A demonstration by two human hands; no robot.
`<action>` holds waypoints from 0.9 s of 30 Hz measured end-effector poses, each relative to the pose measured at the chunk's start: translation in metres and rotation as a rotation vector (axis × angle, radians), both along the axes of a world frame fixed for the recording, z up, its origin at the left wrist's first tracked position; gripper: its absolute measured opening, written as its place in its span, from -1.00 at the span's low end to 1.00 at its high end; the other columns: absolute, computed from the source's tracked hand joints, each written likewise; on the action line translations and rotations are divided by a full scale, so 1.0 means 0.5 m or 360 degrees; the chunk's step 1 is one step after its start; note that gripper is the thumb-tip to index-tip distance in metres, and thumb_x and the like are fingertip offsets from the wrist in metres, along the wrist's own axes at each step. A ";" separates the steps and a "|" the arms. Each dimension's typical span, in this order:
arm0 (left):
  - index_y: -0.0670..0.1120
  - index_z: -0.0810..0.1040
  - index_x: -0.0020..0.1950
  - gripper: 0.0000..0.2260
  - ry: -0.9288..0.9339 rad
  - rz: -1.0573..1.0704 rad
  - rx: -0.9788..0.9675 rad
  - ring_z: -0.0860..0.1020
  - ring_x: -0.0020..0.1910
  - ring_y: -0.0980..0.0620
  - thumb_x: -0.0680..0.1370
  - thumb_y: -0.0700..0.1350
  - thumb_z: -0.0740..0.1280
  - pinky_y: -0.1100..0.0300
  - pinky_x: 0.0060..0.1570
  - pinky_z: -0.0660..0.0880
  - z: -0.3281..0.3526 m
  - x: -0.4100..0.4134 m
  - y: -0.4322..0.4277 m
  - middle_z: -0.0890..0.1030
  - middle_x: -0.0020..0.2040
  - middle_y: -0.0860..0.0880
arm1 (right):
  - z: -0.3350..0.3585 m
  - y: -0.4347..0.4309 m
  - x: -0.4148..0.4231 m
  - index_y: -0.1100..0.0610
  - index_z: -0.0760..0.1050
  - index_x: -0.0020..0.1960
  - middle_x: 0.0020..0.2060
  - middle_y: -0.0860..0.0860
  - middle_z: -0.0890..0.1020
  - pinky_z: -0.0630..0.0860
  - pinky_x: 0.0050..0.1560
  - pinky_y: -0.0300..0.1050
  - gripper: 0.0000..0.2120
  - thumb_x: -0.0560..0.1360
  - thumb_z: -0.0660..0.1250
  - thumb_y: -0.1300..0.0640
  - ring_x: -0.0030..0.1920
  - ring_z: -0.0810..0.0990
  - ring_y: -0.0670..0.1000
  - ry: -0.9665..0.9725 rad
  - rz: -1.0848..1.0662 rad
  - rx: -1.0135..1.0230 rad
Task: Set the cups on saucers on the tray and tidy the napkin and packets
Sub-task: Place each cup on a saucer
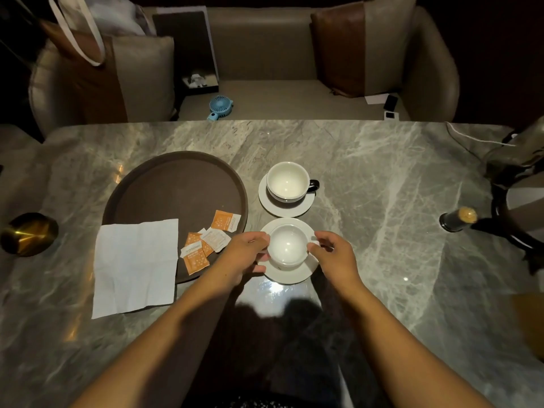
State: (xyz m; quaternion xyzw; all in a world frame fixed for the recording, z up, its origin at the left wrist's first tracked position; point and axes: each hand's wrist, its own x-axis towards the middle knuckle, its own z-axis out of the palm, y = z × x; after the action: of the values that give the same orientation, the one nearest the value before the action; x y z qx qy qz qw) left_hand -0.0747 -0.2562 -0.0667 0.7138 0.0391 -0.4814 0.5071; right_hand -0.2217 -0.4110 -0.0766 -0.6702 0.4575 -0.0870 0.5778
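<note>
Left grip: our left grip (247,254) is clamped on the left wall of the near cup (287,245), fingers curled against the white china.
Right grip: our right grip (332,254) meets the same cup from the other side, thumb and forefinger closed on its small white handle.
Near cup: it sits between the two grips, mouth up and holding nothing, over the middle of the near saucer (290,273); we cannot tell whether it rests there or is raised a little.
Near saucer: it lies on the marble table (382,187) under both grips, just right of the tray's rim, not on the tray.
Far cup: the far cup (287,181) stands upright on the far saucer (287,209) straight beyond the grips, its black handle turned right; also on the table, not the tray.
Tray: the round brown tray (176,184) lies left of the left grip and beyond it.
Napkin: the white napkin (137,266) is spread flat, well left of the left grip, partly on the tray and partly over its near rim onto the table.
Packets: orange-and-white packets (197,254) lie scattered on the tray just left of the left grip, some overlapping; one more packet (226,220) lies apart, a little beyond them.
Elsewhere: a brass bowl (28,234) sits far left of the grips, and a blue hand fan (220,107) lies on the sofa beyond the table.
</note>
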 end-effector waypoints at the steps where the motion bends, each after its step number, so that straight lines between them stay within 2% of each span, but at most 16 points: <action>1: -0.03 0.60 0.18 -0.82 -0.0043 -0.0035 0.0030 0.65 0.08 -0.13 0.61 -0.04 0.33 0.01 -0.09 0.66 0.009 0.011 0.001 0.67 0.10 -0.15 | 0.004 -0.008 0.005 0.13 0.57 0.23 0.07 -0.03 0.63 0.49 0.17 -0.11 -0.68 0.49 0.46 0.16 0.13 0.59 0.01 0.0014 -0.0016 -0.0010; 3: -0.06 0.58 0.24 -0.76 -0.0182 -0.0130 0.0068 0.65 0.05 -0.13 0.61 -0.04 0.34 0.01 -0.04 0.63 0.028 0.032 -0.001 0.66 0.08 -0.13 | 0.017 -0.028 0.019 0.14 0.55 0.23 0.05 0.00 0.61 0.50 0.16 -0.10 -0.67 0.48 0.46 0.16 0.10 0.58 0.02 0.0066 -0.0020 -0.0044; 4: -0.07 0.56 0.28 -0.73 -0.0266 -0.0184 0.0082 0.64 0.04 -0.11 0.60 -0.04 0.35 0.03 -0.03 0.61 0.038 0.042 -0.002 0.65 0.09 -0.12 | 0.023 -0.038 0.027 0.15 0.54 0.24 0.07 0.02 0.60 0.50 0.10 -0.17 -0.65 0.48 0.46 0.14 0.07 0.57 0.00 0.0093 0.0007 -0.0058; 6: -0.06 0.52 0.35 -0.66 -0.0455 -0.0313 0.0120 0.64 0.04 -0.06 0.59 -0.04 0.36 0.08 -0.04 0.59 0.058 0.061 -0.006 0.62 0.16 -0.10 | 0.042 -0.052 0.048 0.16 0.52 0.26 0.07 0.04 0.58 0.46 -0.15 -0.38 -0.62 0.48 0.46 0.11 -0.03 0.55 -0.06 0.0120 0.0098 -0.0082; 7: -0.06 0.49 0.38 -0.63 -0.0549 -0.0387 0.0141 0.63 0.04 -0.02 0.58 -0.03 0.36 0.12 -0.07 0.59 0.068 0.070 -0.008 0.60 0.19 -0.10 | 0.054 -0.057 0.060 0.15 0.51 0.26 0.06 0.04 0.57 0.42 -0.26 -0.44 -0.61 0.48 0.47 0.10 -0.06 0.54 -0.08 0.0137 0.0167 -0.0113; 8: -0.06 0.47 0.40 -0.60 -0.0637 -0.0462 0.0160 0.62 0.04 0.00 0.58 -0.02 0.37 0.17 -0.09 0.57 0.078 0.079 -0.010 0.57 0.23 -0.10 | 0.066 -0.060 0.074 0.14 0.50 0.25 0.06 0.04 0.56 0.43 -0.28 -0.45 -0.61 0.48 0.47 0.08 -0.07 0.54 -0.08 0.0161 0.0256 -0.0165; 10: -0.05 0.43 0.44 -0.55 -0.0812 -0.0603 0.0204 0.60 0.07 0.00 0.57 0.00 0.37 0.19 -0.07 0.53 0.096 0.093 -0.014 0.54 0.26 -0.09 | 0.088 -0.060 0.100 0.10 0.47 0.29 0.10 0.04 0.56 0.47 -0.08 -0.32 -0.55 0.46 0.48 0.04 0.05 0.57 -0.01 0.0211 0.0480 -0.0294; 12: -0.04 0.42 0.45 -0.52 -0.1002 -0.0745 0.0285 0.57 0.15 -0.03 0.56 0.03 0.38 0.12 0.09 0.51 0.112 0.104 -0.013 0.55 0.26 -0.08 | 0.108 -0.053 0.124 0.10 0.44 0.35 0.16 0.04 0.56 0.44 0.08 -0.14 -0.48 0.45 0.49 0.01 0.17 0.55 0.04 0.0255 0.0670 -0.0421; 14: -0.05 0.42 0.45 -0.50 -0.1149 -0.0879 0.0338 0.53 0.22 -0.03 0.55 0.05 0.38 0.11 0.17 0.47 0.122 0.109 -0.007 0.56 0.25 -0.07 | 0.124 -0.039 0.143 0.11 0.43 0.36 0.21 0.05 0.56 0.40 0.06 -0.13 -0.46 0.45 0.48 -0.01 0.22 0.54 0.05 0.0264 0.0824 -0.0567; 18: -0.04 0.46 0.39 -0.55 -0.1333 -0.1021 0.0395 0.54 0.22 -0.06 0.54 0.06 0.39 0.18 0.07 0.43 0.130 0.107 0.033 0.57 0.26 -0.05 | 0.136 0.002 0.174 0.11 0.44 0.36 0.27 0.05 0.56 0.40 0.09 -0.14 -0.46 0.45 0.48 -0.02 0.26 0.53 0.05 0.0229 0.0983 -0.0605; 23: 0.04 0.39 0.43 -0.48 -0.1370 -0.0937 0.0478 0.55 0.20 -0.06 0.49 0.11 0.37 0.09 0.08 0.50 0.136 0.121 0.149 0.57 0.28 -0.05 | 0.148 0.102 0.232 0.12 0.45 0.38 0.26 0.07 0.58 0.47 0.18 -0.08 -0.44 0.44 0.49 0.00 0.24 0.55 0.06 0.0154 0.1095 -0.0658; 27: -0.01 0.38 0.47 -0.45 -0.1361 -0.0858 0.0587 0.54 0.26 -0.08 0.51 0.07 0.41 0.04 0.19 0.52 0.141 0.150 0.253 0.54 0.35 -0.10 | 0.144 0.206 0.273 0.14 0.45 0.38 0.24 0.10 0.58 0.48 0.10 -0.09 -0.44 0.43 0.49 0.03 0.17 0.59 0.09 0.0179 0.1272 -0.0654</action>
State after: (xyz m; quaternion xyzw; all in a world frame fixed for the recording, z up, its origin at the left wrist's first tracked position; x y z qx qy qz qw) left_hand 0.0001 -0.1296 0.0040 0.9081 -0.2718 -0.2461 0.2024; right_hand -0.0851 -0.3082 -0.0047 -0.8988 0.1668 0.0907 0.3952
